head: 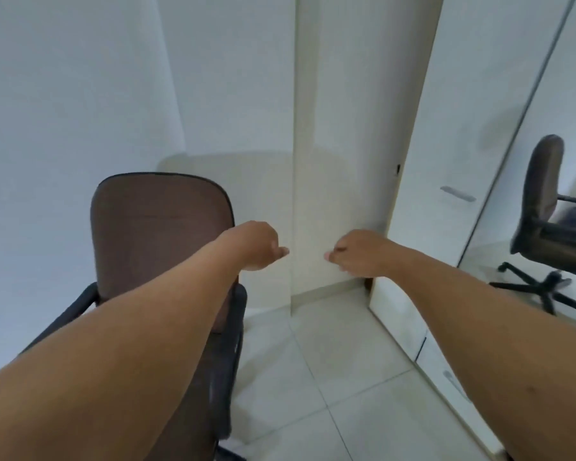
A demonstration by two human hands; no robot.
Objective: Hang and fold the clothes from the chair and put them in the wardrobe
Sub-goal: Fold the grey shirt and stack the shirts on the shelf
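So, both arms are stretched out in front, and the two hands meet almost thumb to thumb in mid-air. Left hand (258, 245) is curled into a loose fist, thumb poking right, nothing in it. Right hand (356, 250) mirrors it, fingers tucked under, thumb pointing left, and it holds nothing either. A small gap separates the thumbs. Below the left forearm sits the chair (160, 227), brown backrest upright, black armrests either side; no clothes show on the visible part of it. Over on the right stands the wardrobe (453, 161), white door closed, a metal handle (458, 194) on it. Beside that, a mirror (559, 181) shows the chair's reflection. Pale tiled floor (330, 377) underneath.
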